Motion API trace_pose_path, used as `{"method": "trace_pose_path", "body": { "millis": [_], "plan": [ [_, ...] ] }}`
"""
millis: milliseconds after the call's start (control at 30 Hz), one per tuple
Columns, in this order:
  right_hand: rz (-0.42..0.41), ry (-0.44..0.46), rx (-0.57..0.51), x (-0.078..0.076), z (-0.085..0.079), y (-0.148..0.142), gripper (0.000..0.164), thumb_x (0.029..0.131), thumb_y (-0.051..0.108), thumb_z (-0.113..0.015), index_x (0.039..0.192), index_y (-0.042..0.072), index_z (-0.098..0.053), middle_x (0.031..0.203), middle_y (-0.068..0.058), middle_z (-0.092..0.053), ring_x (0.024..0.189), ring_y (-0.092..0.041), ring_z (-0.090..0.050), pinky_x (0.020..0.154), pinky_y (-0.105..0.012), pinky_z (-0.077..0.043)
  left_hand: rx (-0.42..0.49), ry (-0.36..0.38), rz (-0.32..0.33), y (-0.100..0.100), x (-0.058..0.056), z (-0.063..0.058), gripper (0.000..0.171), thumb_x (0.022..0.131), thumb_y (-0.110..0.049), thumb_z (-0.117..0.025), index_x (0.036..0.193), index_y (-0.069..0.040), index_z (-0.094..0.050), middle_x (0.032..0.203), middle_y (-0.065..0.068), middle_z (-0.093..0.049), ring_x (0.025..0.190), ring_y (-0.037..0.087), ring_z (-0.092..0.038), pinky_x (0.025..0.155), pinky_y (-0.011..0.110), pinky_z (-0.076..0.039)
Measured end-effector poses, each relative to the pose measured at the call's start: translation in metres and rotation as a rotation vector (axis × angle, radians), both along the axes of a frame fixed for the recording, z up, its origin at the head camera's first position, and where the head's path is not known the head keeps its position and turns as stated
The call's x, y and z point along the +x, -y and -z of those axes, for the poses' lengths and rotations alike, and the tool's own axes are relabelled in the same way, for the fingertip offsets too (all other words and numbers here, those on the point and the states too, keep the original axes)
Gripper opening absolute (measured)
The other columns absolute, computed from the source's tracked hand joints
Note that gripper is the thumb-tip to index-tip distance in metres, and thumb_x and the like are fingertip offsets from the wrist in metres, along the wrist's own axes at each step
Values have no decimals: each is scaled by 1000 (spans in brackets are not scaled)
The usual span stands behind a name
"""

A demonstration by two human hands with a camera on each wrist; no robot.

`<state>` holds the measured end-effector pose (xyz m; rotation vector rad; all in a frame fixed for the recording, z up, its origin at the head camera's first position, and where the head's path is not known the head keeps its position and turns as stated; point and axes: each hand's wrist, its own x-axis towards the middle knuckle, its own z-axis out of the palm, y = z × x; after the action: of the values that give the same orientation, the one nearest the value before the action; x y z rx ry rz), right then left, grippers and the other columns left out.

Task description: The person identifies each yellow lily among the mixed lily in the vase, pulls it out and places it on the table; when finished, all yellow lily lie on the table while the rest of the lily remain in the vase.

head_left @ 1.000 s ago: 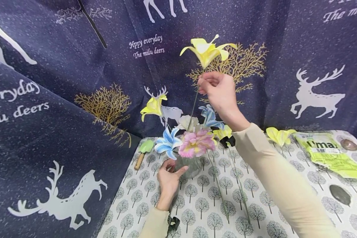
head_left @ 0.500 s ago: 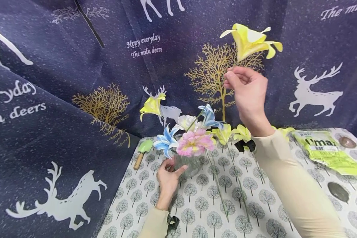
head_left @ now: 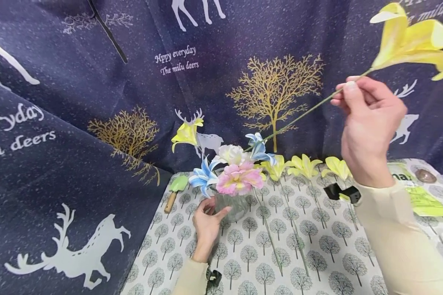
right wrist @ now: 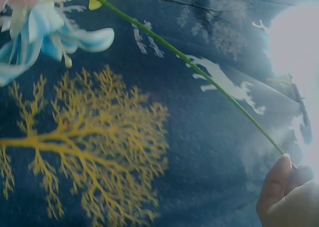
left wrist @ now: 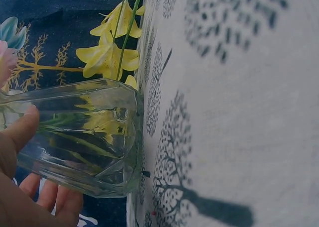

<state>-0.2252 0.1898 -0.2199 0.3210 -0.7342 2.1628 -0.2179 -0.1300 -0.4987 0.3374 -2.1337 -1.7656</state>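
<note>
My right hand (head_left: 371,127) pinches a yellow lily (head_left: 406,43) by its green stem, just below the bloom. The stem (right wrist: 199,70) slants down leftward, and its lower end overlaps the bouquet in the head view. With thumb and fingers, my left hand (head_left: 206,225) holds the side of a clear glass vase (left wrist: 75,152) standing on the table. Above the vase are a pink flower (head_left: 240,179), a white flower (head_left: 231,154), two blue lilies (head_left: 203,178) and another yellow lily (head_left: 187,133) leaning left. Green stems show through the glass in the left wrist view.
More yellow lilies (head_left: 304,166) lie along the back of the tree-patterned table (head_left: 240,254), stems toward the front. A small green trowel (head_left: 179,183) lies left of the vase. A green-and-yellow packet (head_left: 426,200) and a brown stone (head_left: 424,175) are at right. Dark deer-print cloth hangs behind.
My right hand has carried the yellow lily rightward, and its stem has tipped from nearly upright to a long slant. The left hand stays at the vase.
</note>
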Motion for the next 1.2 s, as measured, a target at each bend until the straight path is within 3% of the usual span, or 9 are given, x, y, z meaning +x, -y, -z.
{"method": "trace_pose_path", "body": {
  "millis": [200, 400, 533, 633, 800, 933, 1033, 1200],
  "plan": [
    [72, -26, -127, 23, -1, -27, 18, 78, -22, -71, 92, -25, -60, 74, -29, -68, 56, -31, -64, 50, -32, -59, -24, 11, -12, -1, 1, -2, 61, 61, -25, -97, 116, -17, -71, 115, 8, -70, 110, 29, -70, 97, 35, -62],
    [41, -60, -155, 44, 16, -55, 15, 85, -24, -60, 99, -23, -55, 85, -28, -66, 65, -32, -65, 54, -31, -58, -24, 16, -15, -3, 1, -1, 56, 65, -18, -95, 115, -17, -72, 114, 8, -71, 110, 29, -70, 97, 37, -62],
    [54, -11, -119, 54, 33, -73, 16, 87, -24, -58, 103, -23, -57, 92, -27, -67, 68, -30, -65, 56, -29, -57, -22, 18, -21, -4, 1, -1, 55, 63, -17, -96, 113, -20, -72, 112, 5, -72, 108, 25, -70, 97, 34, -62],
    [64, 80, -73, 61, 47, -85, 17, 87, -22, -60, 104, -22, -61, 94, -25, -70, 66, -27, -66, 57, -26, -58, -10, 16, -22, -4, 1, -2, 57, 62, -19, -97, 114, -20, -72, 113, 5, -71, 109, 26, -70, 97, 33, -62],
    [85, 269, 72, 71, 76, -101, 16, 84, -17, -68, 100, -16, -69, 88, -16, -76, 62, -20, -69, 56, -21, -60, -8, 17, -26, -1, 1, 0, 59, 62, -21, -97, 115, -19, -72, 114, 7, -71, 110, 28, -70, 98, 34, -62],
    [81, 410, 282, 78, 103, -116, 15, 86, -11, -71, 99, -5, -75, 85, -4, -80, 60, -10, -71, 60, -13, -59, -1, 16, -19, 1, 0, 0, 60, 62, -22, -97, 116, -19, -71, 115, 8, -70, 111, 29, -69, 99, 35, -62],
    [26, 516, 443, 84, 123, -130, 18, 89, -7, -69, 99, 5, -78, 83, 6, -80, 63, -3, -70, 62, -9, -56, 10, 13, -9, 0, 1, -1, 61, 62, -22, -97, 117, -18, -71, 116, 9, -69, 112, 29, -68, 101, 36, -61],
    [16, 820, 760, 90, 160, -156, 18, 94, 9, -70, 96, 24, -79, 78, 22, -74, 65, 5, -65, 59, -7, -53, 0, 22, -5, -2, 1, -3, 63, 60, -25, -97, 116, -19, -71, 114, 5, -69, 111, 25, -68, 102, 33, -60]
  ]
}}
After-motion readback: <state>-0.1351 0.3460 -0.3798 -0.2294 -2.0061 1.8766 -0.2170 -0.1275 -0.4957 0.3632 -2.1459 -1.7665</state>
